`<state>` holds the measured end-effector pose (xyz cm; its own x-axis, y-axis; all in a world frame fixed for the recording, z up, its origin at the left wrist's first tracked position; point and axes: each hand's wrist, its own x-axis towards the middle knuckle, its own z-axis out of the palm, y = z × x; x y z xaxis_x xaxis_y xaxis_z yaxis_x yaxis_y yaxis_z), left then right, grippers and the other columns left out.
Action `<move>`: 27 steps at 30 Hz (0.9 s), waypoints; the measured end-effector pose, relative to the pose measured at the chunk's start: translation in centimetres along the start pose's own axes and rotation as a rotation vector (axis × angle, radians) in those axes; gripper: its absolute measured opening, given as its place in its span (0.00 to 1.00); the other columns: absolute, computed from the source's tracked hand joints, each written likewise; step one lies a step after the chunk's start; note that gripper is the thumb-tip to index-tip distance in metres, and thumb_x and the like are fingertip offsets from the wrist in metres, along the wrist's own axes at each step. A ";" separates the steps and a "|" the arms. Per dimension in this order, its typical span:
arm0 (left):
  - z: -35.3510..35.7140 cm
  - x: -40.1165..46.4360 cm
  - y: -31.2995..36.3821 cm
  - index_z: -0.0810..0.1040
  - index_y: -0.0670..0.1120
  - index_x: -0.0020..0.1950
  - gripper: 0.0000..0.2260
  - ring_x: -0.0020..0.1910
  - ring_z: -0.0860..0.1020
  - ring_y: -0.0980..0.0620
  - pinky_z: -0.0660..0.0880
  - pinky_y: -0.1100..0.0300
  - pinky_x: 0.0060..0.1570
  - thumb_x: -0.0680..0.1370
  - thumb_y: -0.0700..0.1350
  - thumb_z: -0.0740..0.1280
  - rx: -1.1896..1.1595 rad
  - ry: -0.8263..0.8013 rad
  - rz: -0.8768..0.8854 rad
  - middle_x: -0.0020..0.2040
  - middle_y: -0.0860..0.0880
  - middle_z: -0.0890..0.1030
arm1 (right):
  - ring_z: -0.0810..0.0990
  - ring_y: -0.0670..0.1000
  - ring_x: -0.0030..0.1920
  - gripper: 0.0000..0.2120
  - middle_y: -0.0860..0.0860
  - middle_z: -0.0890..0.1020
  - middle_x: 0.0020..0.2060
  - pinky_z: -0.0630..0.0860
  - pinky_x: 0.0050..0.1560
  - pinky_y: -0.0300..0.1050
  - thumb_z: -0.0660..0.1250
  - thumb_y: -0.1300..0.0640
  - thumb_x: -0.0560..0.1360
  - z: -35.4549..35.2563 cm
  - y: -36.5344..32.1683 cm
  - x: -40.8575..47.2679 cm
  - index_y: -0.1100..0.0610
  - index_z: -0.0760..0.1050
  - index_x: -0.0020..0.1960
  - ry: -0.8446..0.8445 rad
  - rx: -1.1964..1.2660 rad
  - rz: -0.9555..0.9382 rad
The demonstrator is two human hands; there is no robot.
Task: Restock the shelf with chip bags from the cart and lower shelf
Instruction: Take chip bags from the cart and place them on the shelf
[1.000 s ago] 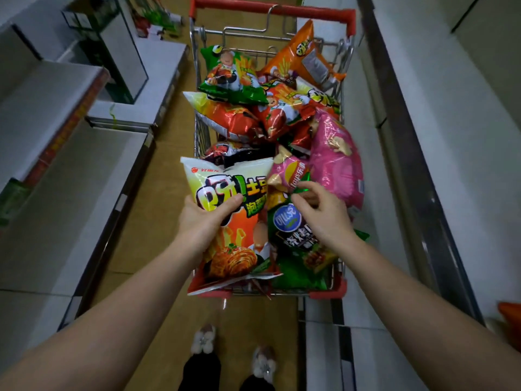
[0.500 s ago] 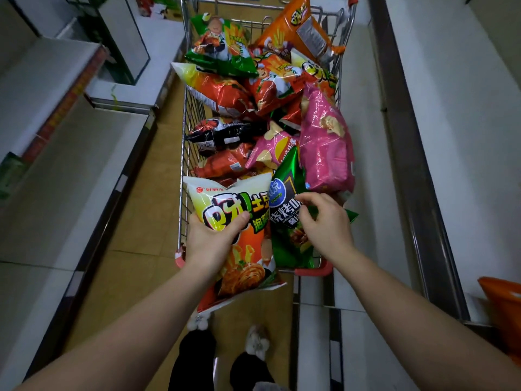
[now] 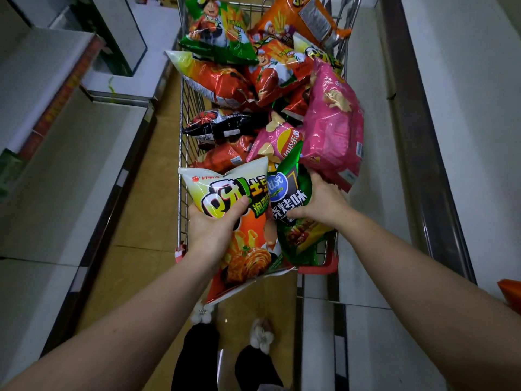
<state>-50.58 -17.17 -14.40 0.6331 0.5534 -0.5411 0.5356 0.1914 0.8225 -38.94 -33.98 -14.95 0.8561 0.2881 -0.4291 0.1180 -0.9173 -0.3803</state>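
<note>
The left hand [image 3: 210, 231] keeps its grip curled round a yellow-orange chip bag [image 3: 239, 221] at the cart's [image 3: 180, 153] near end — the right hand [image 3: 321, 203] clasps the green bag [image 3: 290, 198] beside it.

I see a wire shopping cart with red corner bumpers [image 3: 318, 268] standing on the tan tiled floor [image 3: 146, 210], heaped with glossy chip bags: a large pink bag [image 3: 334, 128] right, a black bag [image 3: 222, 127] left.
</note>
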 end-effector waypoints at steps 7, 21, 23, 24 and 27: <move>-0.2 -0.4 0.4 0.64 0.46 0.65 0.33 0.54 0.79 0.45 0.75 0.47 0.57 0.67 0.55 0.76 0.049 0.017 0.017 0.57 0.48 0.78 | 0.73 0.57 0.62 0.49 0.55 0.72 0.64 0.71 0.61 0.50 0.80 0.49 0.60 0.6 -0.6 -2.0 0.57 0.56 0.73 0.095 0.158 0.002; -3.9 -2.0 2.7 0.66 0.48 0.62 0.36 0.52 0.80 0.45 0.75 0.42 0.57 0.62 0.60 0.77 -0.075 0.129 0.110 0.56 0.48 0.80 | 0.67 0.54 0.65 0.50 0.55 0.67 0.65 0.67 0.62 0.47 0.72 0.44 0.69 -1.3 -6.6 -6.0 0.56 0.45 0.77 0.322 0.001 -0.214; -4.3 -2.3 4.3 0.68 0.49 0.61 0.41 0.51 0.82 0.45 0.76 0.42 0.56 0.55 0.65 0.77 -0.109 0.116 0.144 0.55 0.48 0.81 | 0.67 0.55 0.66 0.49 0.55 0.66 0.67 0.68 0.62 0.48 0.73 0.44 0.68 -2.9 -7.3 -6.3 0.56 0.46 0.77 0.363 0.043 -0.218; -4.4 -2.3 5.0 0.69 0.50 0.62 0.45 0.51 0.82 0.46 0.76 0.42 0.55 0.52 0.68 0.76 -0.114 0.115 0.174 0.55 0.49 0.82 | 0.67 0.55 0.67 0.49 0.55 0.66 0.68 0.67 0.63 0.48 0.73 0.44 0.68 -3.7 -7.6 -6.5 0.56 0.46 0.77 0.388 0.062 -0.219; -4.7 -2.5 7.9 0.71 0.50 0.63 0.48 0.51 0.82 0.46 0.77 0.42 0.54 0.48 0.71 0.76 -0.153 0.111 0.279 0.54 0.49 0.82 | 0.64 0.56 0.70 0.49 0.55 0.63 0.70 0.65 0.66 0.49 0.73 0.43 0.68 -6.4 -8.6 -7.0 0.55 0.47 0.77 0.471 0.119 -0.221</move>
<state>-50.55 -13.21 -5.69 0.6739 0.6852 -0.2762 0.2554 0.1348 0.9574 -42.73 -29.83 -3.43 0.9537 0.2909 0.0756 0.2864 -0.8033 -0.5222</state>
